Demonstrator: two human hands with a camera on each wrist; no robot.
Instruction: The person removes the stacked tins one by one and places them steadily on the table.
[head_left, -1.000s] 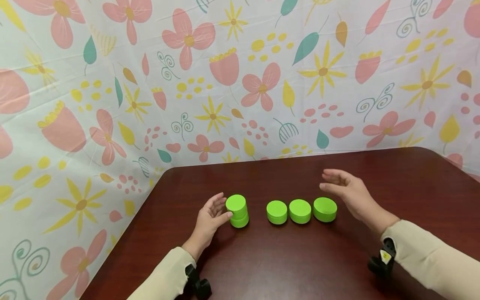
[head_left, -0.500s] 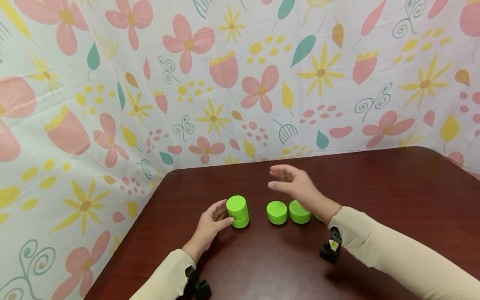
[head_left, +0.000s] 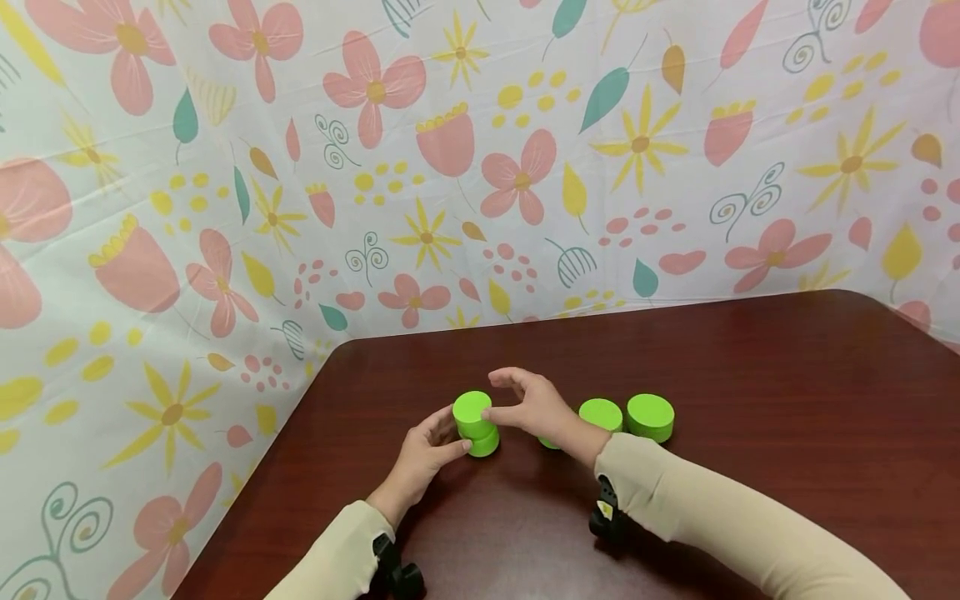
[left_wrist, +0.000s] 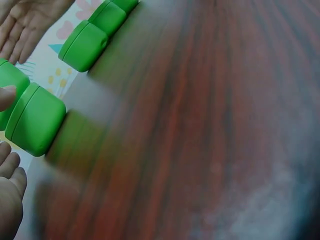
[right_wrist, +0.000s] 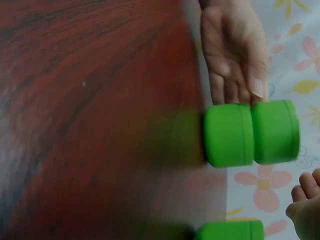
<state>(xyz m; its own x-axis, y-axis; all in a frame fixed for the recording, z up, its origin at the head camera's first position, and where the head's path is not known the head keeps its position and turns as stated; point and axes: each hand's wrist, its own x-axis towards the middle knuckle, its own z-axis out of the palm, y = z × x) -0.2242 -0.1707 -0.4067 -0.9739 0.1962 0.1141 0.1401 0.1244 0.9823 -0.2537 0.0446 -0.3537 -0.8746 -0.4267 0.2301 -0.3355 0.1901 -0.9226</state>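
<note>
Stack [head_left: 476, 423] of two green pucks stands near the table's [head_left: 750, 375] far left corner, one puck on the other, and from where I sit it looks narrow and easy to tip. My left hand [head_left: 422, 454] cups it from the left, fingers loosely curved with the thumb against the lower puck; in the right wrist view those fingers [right_wrist: 235, 90] lie just beside the lower one, touching rather than gripping as far as I can tell. My right hand [head_left: 534, 406] reaches in from the right, thumb tip at the upper puck's edge, other fingers arched above it and holding nothing.

I judge the main risk is a sideways nudge: if the right thumb pushes before the fingers close, the top puck could slide off or the stack could topple toward the left hand.

Three more pucks lie to the right in a row; the nearest [head_left: 546, 442] is mostly hidden under my right wrist, which could drag it, then one [head_left: 601, 413] and another [head_left: 650, 416].
</note>
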